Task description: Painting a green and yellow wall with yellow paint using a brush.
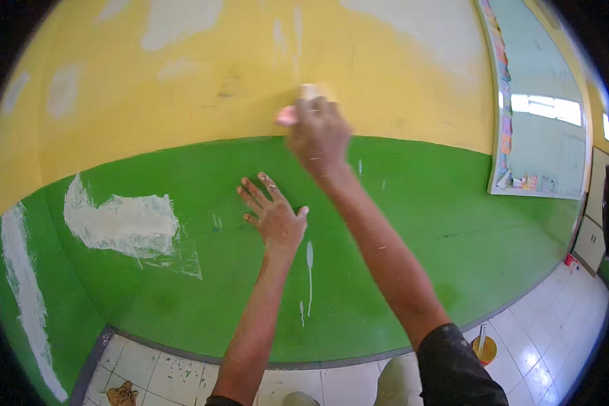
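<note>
No words or numbers can be read here. The right hand (318, 135) has a grip on a pale block (308, 91), but it is too blurry to show any letters. Far to the right of the grip is a shiny board (547, 145). It has a small dark squiggle (538, 44) near its top, too tiny to read. The colorful strip (503, 91) down the board's near side is too small to read too. Left of the grip, there are dark smudges (227, 86) on the yellow wall (189, 101). Below the grip and to the right, a thin row of dark marks (461, 235) runs along the green wall (413, 183). I can't tell if those are writing.
</note>
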The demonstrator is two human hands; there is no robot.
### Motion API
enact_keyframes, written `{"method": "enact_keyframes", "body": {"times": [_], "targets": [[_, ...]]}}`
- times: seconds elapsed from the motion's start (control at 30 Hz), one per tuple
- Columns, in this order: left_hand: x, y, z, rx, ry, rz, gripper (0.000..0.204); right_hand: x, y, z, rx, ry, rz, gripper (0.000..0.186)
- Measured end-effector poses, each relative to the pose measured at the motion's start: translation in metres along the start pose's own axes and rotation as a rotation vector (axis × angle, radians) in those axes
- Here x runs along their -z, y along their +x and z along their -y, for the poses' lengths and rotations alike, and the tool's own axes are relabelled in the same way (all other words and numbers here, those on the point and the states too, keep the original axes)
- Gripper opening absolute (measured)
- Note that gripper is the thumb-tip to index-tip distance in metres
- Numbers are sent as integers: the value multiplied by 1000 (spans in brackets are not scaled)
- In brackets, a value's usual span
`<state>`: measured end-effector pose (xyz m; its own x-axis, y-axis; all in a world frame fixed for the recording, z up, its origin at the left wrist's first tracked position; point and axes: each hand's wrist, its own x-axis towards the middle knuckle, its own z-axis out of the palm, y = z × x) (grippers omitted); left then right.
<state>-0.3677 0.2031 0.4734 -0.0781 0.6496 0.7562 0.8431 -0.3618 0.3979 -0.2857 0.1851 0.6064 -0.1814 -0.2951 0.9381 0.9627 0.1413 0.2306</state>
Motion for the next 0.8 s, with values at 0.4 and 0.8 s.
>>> {"method": "enact_keyframes", "body": {"times": [0.4, 0.8], "targets": [[-9, 0, -79, -102, 21, -155, 117, 50, -1, -132, -720, 829, -101, 23], [-31, 2, -125, -61, 51, -121, 128, 227, -37, -365, -679, 731, -388, 21]]}}
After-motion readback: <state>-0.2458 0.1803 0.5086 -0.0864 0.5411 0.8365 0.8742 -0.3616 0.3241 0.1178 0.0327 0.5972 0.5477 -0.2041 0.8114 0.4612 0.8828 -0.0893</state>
